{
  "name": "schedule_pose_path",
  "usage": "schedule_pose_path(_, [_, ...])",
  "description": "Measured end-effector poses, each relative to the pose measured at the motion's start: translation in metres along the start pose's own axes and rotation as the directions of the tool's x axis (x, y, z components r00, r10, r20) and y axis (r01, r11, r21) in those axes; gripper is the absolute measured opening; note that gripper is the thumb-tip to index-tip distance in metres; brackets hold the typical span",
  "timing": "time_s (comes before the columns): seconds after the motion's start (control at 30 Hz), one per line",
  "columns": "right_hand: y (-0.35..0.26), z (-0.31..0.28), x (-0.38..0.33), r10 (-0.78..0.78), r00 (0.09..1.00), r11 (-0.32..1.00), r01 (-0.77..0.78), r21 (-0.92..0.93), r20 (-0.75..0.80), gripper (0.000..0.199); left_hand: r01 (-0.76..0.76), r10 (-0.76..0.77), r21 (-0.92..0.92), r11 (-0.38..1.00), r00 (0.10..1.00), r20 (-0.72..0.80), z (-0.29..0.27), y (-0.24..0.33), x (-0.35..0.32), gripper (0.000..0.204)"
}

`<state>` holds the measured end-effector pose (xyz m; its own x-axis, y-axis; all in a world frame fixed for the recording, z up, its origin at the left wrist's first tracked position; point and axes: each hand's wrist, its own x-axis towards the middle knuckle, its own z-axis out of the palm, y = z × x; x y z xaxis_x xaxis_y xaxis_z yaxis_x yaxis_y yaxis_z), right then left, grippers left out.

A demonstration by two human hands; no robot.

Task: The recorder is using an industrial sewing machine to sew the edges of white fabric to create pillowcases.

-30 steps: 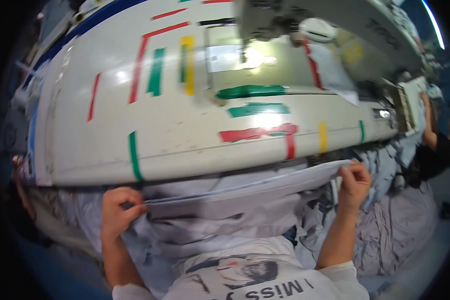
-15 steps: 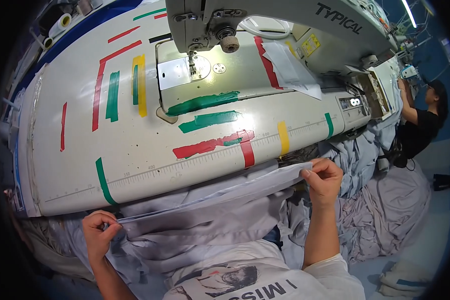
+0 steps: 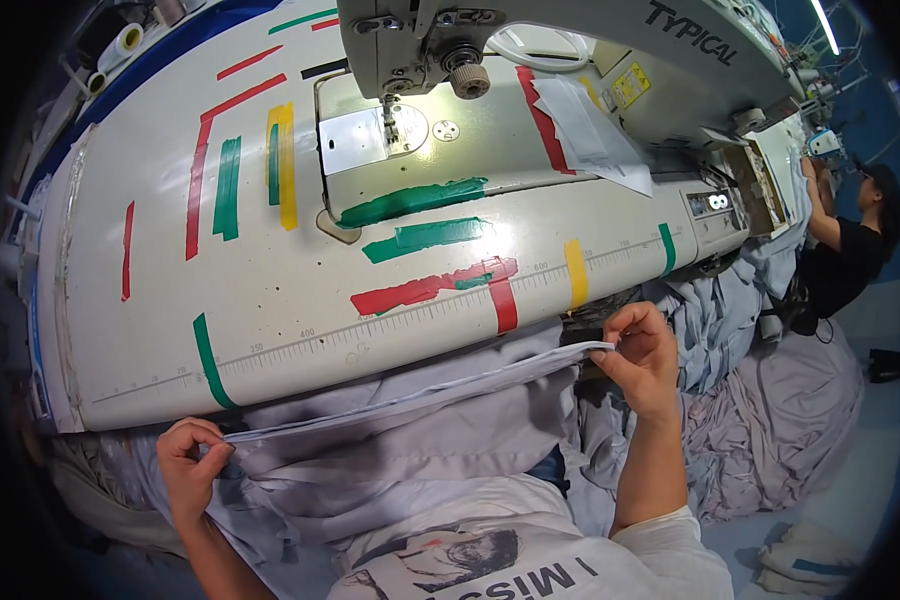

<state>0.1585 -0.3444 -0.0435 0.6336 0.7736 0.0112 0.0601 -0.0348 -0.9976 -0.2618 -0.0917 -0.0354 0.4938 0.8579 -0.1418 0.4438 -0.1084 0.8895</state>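
A pale grey piece of fabric hangs between my hands below the front edge of the sewing table. Its folded upper edge runs in a nearly straight line, rising to the right. At the left end, my left hand pinches the corner between thumb and fingers. My right hand grips the other end the same way, near the yellow tape on the table edge. The lower part of the fabric drapes over my lap. The sewing machine stands beyond, with nothing seen under its needle area.
Coloured tape strips and a printed ruler mark the tabletop. White cut pieces lie beside the machine. Heaps of pale fabric lie to the right. A co-worker in black works at the far right. Thread cones stand at the far left.
Both hands keep their pinches. The right hand has come slightly lower, and the fabric's upper edge now shows as a narrower fold. My left hand has shifted slightly left.
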Motion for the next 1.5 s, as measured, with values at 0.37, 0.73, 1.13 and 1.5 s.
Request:
schedule_pose_path(0.37, [-0.014, 0.003, 0.002, -0.124, 0.989, 0.863, 0.149, -0.482, 0.083, 0.010, -0.139, 0.132, 0.407, 0.903, 0.990, 0.045, 0.000, 0.033, -0.012, 0.022])
schedule_pose_path(0.73, [-0.004, -0.011, 0.002, -0.027, 0.999, 0.991, 0.031, -0.131, 0.032, 0.009, -0.095, 0.098, -0.081, 0.992, 0.995, 0.031, 0.005, 0.038, -0.006, 0.005])
schedule_pose_path(1.13, [0.010, -0.003, 0.013, -0.058, 0.990, 0.995, 0.047, -0.087, -0.129, 0.014, -0.208, 0.200, 0.042, 0.977, 0.968, 0.149, -0.002, 0.055, 0.034, 0.006])
schedule_pose_path(1.5, [-0.002, 0.008, 0.030, 0.016, 0.983, 0.989, -0.042, -0.139, -0.185, 0.015, -0.244, 0.227, 0.159, 0.957, 0.967, 0.116, -0.003, 0.049, 0.052, 0.015])
